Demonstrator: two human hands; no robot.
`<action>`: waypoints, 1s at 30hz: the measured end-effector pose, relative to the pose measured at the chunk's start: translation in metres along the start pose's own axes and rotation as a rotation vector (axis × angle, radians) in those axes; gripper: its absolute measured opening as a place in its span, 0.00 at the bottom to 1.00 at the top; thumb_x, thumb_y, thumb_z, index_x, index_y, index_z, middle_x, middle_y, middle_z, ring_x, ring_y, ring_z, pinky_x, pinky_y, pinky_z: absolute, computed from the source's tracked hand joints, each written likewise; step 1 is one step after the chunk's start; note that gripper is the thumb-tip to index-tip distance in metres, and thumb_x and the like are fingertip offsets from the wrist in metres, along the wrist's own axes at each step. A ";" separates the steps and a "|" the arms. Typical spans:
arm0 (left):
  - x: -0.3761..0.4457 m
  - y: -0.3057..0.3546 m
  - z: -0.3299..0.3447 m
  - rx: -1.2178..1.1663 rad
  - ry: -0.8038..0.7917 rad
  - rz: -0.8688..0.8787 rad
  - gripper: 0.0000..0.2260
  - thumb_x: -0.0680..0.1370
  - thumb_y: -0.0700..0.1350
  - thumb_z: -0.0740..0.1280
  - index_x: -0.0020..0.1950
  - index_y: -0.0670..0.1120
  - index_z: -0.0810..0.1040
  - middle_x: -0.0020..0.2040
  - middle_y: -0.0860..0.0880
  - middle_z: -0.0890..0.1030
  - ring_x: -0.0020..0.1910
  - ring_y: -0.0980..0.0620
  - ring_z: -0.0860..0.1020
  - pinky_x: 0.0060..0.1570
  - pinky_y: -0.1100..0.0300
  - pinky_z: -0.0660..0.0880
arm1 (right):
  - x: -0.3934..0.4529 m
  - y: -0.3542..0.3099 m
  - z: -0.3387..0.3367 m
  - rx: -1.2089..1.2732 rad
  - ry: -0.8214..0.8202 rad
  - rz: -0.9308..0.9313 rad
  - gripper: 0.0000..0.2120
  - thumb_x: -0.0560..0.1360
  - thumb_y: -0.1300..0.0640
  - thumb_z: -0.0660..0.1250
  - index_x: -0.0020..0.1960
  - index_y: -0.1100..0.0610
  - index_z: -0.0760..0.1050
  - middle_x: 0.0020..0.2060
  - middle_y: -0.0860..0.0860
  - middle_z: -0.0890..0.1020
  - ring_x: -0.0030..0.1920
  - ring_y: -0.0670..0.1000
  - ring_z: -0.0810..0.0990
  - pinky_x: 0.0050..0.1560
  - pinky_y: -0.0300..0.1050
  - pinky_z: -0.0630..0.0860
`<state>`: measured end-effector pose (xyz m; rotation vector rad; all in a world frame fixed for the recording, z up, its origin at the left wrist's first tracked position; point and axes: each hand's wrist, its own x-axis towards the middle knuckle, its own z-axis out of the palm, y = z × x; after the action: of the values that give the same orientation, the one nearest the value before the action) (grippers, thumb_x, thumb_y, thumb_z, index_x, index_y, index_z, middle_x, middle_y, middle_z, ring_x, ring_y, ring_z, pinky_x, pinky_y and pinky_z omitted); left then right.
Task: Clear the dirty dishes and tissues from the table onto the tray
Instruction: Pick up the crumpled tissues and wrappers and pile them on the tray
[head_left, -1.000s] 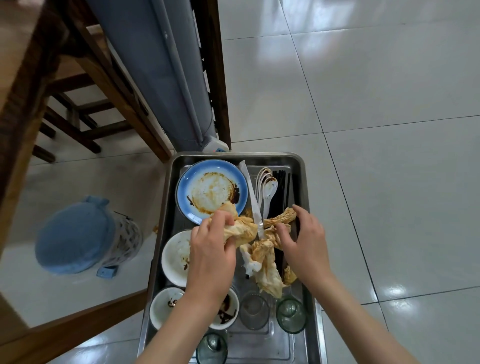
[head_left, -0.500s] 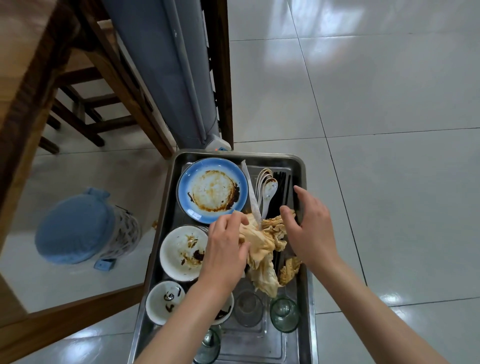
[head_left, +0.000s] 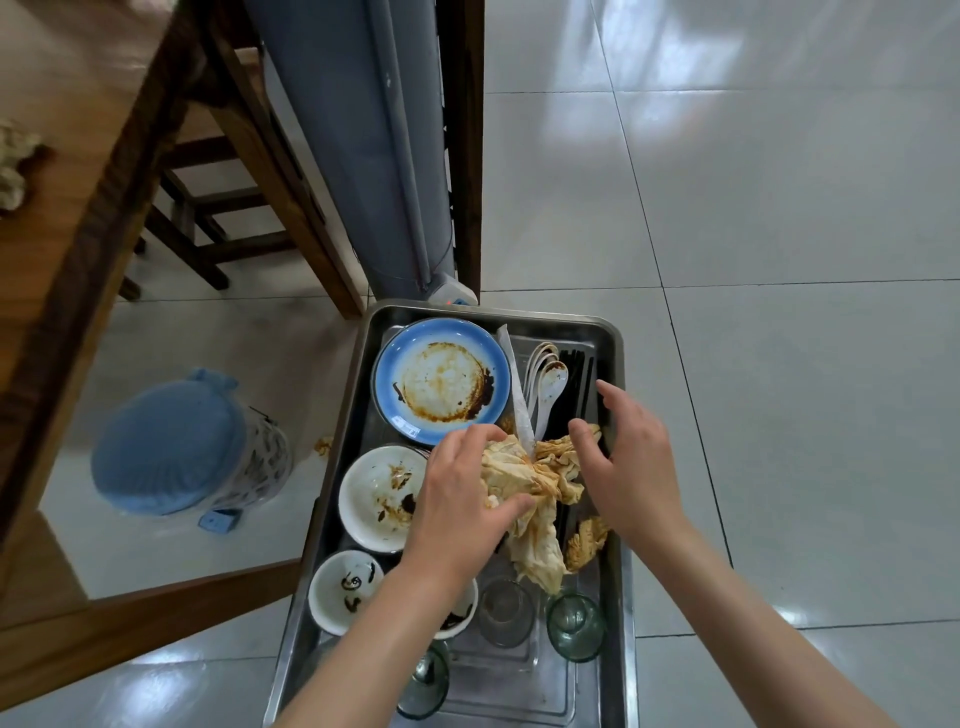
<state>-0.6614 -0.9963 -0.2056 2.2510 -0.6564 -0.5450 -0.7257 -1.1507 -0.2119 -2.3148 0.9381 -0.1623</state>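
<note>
Over the rectangular steel tray (head_left: 613, 519) both hands work: the left hand (head_left: 457, 506) pinches the crumpled brown-stained tissues (head_left: 535, 483) lying mid-tray, the right hand (head_left: 631, 467) hovers beside them, fingers spread. Inside sit a blue-rimmed sauce-stained plate (head_left: 441, 382), two dirty white bowls (head_left: 379, 499), white ceramic spoons (head_left: 545, 379), black chopsticks (head_left: 574, 384) and clear glasses (head_left: 575, 626). Left, a wooden desk (head_left: 62, 171) and blue-lidded bin (head_left: 171, 441)
</note>
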 end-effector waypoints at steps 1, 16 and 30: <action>-0.001 0.000 0.000 -0.008 0.003 0.003 0.23 0.69 0.51 0.75 0.59 0.56 0.68 0.58 0.57 0.70 0.59 0.59 0.67 0.56 0.67 0.62 | -0.001 0.000 0.000 0.001 0.000 -0.001 0.25 0.77 0.49 0.62 0.72 0.53 0.63 0.66 0.51 0.72 0.67 0.51 0.67 0.60 0.40 0.61; -0.031 0.006 -0.112 0.097 0.165 -0.016 0.28 0.66 0.47 0.77 0.63 0.53 0.69 0.57 0.54 0.70 0.60 0.54 0.68 0.57 0.63 0.61 | -0.016 -0.067 -0.056 -0.073 -0.095 -0.130 0.29 0.77 0.46 0.62 0.74 0.51 0.58 0.68 0.51 0.70 0.69 0.52 0.64 0.66 0.49 0.64; -0.155 0.031 -0.336 0.051 0.335 -0.064 0.31 0.67 0.50 0.77 0.66 0.53 0.67 0.62 0.51 0.72 0.62 0.52 0.69 0.59 0.61 0.65 | -0.109 -0.289 -0.116 -0.209 -0.287 -0.491 0.32 0.75 0.43 0.63 0.75 0.49 0.55 0.70 0.50 0.67 0.70 0.53 0.62 0.67 0.52 0.62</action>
<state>-0.6058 -0.7485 0.0657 2.3437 -0.4332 -0.1732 -0.6748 -0.9785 0.0650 -2.6348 0.2446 0.0709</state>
